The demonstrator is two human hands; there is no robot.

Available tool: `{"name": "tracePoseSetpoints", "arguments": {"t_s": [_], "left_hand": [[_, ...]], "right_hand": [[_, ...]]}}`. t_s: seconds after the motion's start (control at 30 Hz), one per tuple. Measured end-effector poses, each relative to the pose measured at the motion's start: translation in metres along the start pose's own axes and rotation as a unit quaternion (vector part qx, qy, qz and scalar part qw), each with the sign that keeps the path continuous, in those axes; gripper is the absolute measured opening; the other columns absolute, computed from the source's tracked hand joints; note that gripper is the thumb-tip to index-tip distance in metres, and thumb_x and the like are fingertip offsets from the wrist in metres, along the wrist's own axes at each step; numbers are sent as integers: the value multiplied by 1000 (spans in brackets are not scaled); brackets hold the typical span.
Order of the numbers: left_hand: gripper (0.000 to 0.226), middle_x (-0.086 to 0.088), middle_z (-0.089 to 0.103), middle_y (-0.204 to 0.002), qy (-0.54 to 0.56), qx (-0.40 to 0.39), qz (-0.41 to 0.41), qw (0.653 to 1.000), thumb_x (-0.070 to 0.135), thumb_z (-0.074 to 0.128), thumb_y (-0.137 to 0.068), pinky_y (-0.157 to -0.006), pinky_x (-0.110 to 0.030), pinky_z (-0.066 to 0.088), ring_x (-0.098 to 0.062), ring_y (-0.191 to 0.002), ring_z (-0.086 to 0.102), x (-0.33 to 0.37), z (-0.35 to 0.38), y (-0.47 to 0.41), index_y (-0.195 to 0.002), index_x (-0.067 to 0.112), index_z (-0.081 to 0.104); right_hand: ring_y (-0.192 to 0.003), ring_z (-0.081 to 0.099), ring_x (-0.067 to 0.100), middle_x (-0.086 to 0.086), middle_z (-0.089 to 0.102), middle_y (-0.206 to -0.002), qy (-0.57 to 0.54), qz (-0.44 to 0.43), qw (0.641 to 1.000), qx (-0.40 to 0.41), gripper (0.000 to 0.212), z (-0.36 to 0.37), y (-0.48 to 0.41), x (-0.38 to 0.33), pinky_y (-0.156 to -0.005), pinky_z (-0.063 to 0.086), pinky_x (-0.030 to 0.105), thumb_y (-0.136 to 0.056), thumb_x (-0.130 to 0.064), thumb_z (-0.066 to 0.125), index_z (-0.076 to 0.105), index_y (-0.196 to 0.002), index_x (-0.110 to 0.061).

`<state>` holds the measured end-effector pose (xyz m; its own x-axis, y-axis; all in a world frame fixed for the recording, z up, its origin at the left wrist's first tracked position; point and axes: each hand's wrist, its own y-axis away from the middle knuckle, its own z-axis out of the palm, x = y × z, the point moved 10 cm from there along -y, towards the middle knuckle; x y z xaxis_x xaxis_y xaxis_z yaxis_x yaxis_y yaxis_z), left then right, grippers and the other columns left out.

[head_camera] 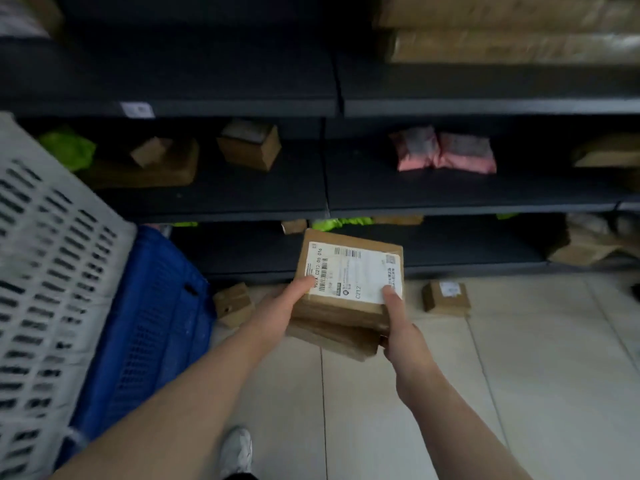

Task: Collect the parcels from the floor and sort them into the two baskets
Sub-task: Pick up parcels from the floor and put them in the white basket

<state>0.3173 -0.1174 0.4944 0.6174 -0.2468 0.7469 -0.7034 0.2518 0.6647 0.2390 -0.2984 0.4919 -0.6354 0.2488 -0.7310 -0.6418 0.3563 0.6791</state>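
Clasping stacked parcels (349, 275) between left hand (273, 317) and right hand (407, 341) fingers (393, 299), above tiled floor (526, 375), facing shelves (450, 197).

Two hands show, the left hand (277, 308) and the right hand (407, 341), holding two stacked parcels: the labelled parcel (349, 271) and the plain parcel (332, 337). Two small boxes lie on the floor (519, 375), the left floor box (233, 304) and the right floor box (446, 297). There are two baskets, the white basket (52, 271) and the blue basket (149, 323). The middle shelf (415, 195) bears two pink bags, the left pink bag (415, 147) and the right pink bag (467, 152), and one green bag (69, 147). Two large cartons, the upper carton (502, 12) and the lower carton (502, 46), sit top right. One white shoe (237, 452) shows.
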Motion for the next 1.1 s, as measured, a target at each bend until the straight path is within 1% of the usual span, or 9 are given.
{"name": "tracePoseSetpoints", "arguments": {"t_s": [0.13, 0.27, 0.4, 0.47, 0.57, 0.77, 0.93, 1.03, 1.1], "left_hand": [[78, 5, 71, -111, 29, 57, 47, 997, 79, 58, -56, -105, -40, 42, -18, -106, 64, 57, -37, 97, -118, 32, 63], [85, 6, 68, -116, 75, 143, 106, 981, 84, 54, -55, -106, -39, 41, -15, -109, 62, 93, -88, 185, -122, 33, 61], [30, 8, 68, -115, 143, 220, 167, 950, 62, 58, -83, -106, -38, 41, -14, -111, 61, 117, -147, 272, -100, 38, 65], [30, 13, 70, -110, 154, 212, 192, 946, 60, 53, -88, -100, -28, 44, -7, -106, 62, 125, -172, 302, -100, 38, 69], [30, 22, 71, -96, 170, 219, 218, 936, 56, 44, -94, -74, -13, 47, 5, -90, 65, 126, -219, 347, -102, 38, 67], [40, 16, 66, -114, 178, 259, 200, 928, 65, 39, -92, -96, -33, 45, -9, -108, 59, 84, -342, 416, -118, 44, 59], [36, 5, 64, -121, 151, 257, 170, 939, 60, 40, -94, -109, -44, 38, -17, -115, 56, 65, -428, 443, -119, 41, 57], [41, 9, 62, -117, 135, 250, 191, 940, 53, 37, -98, -111, -41, 35, -16, -117, 53, 79, -469, 444, -135, 37, 49], [39, 15, 64, -105, 138, 244, 204, 938, 48, 37, -100, -99, -32, 42, -8, -104, 57, 94, -485, 435, -134, 35, 51]], "right_hand": [[-116, 53, 21, 1, 56, -125, 40, -30, 998, -41, 76, 28, 82, -57, -106, 35, 37, -82, -74, 49, 45, -139, -23], [-113, 54, 24, 3, 59, -123, 88, -57, 990, -97, 76, 68, 153, -107, -104, 36, 41, -83, -74, 47, 46, -139, -21], [-109, 56, 25, 4, 60, -117, 117, -104, 975, -155, 70, 126, 224, -150, -92, 37, 37, -85, -71, 46, 50, -135, -22], [-107, 56, 24, 5, 59, -116, 133, -125, 967, -176, 71, 158, 255, -162, -90, 38, 36, -85, -71, 46, 49, -136, -21], [-103, 54, 22, 3, 57, -113, 147, -144, 956, -209, 67, 212, 300, -167, -91, 36, 36, -89, -67, 44, 47, -137, -20], [-113, 54, 23, 3, 57, -120, 176, -136, 941, -255, 71, 340, 372, -143, -107, 36, 40, -88, -67, 48, 48, -140, -19], [-114, 53, 21, 3, 56, -129, 181, -123, 940, -260, 80, 417, 398, -126, -96, 39, 35, -83, -70, 52, 44, -144, -19], [-113, 53, 21, 3, 55, -129, 177, -125, 945, -243, 82, 448, 408, -128, -99, 40, 36, -82, -72, 53, 44, -143, -19], [-114, 54, 21, 3, 57, -126, 165, -125, 950, -233, 75, 457, 409, -137, -101, 40, 37, -85, -68, 52, 46, -141, -18]]}}
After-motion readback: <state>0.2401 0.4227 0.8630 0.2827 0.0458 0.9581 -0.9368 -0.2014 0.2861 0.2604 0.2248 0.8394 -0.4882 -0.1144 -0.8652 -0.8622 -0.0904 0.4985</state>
